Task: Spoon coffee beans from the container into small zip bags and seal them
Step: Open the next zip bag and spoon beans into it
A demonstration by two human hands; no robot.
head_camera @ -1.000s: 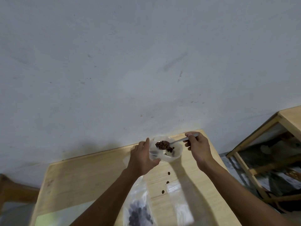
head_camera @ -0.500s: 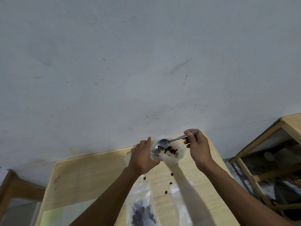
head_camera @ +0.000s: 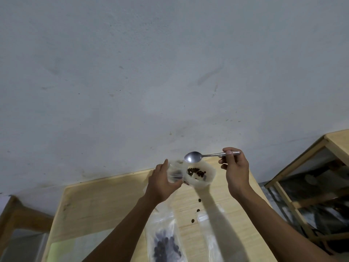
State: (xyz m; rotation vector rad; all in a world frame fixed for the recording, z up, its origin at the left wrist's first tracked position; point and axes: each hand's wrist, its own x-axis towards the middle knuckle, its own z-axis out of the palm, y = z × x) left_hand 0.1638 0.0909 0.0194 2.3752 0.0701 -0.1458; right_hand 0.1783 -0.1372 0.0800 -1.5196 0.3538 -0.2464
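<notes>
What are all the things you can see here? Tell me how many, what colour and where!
spoon: one, silver, empty, raised above the container
container: one, clear plastic, far table edge, a few beans inside
zip bag with beans: one, clear, lying near the left forearm
empty zip bag: one, clear, under the right forearm
loose beans: three, dark brown, on the table
table: one, light wood
wall: grey-white, behind
left hand: grips clear plastic beside the container
right hand: pinches the spoon handle

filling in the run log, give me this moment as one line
step: spooning beans | left hand: holds open zip bag, beans inside | right hand: holds spoon, bowl empty | table: loose beans, filled bag
</notes>
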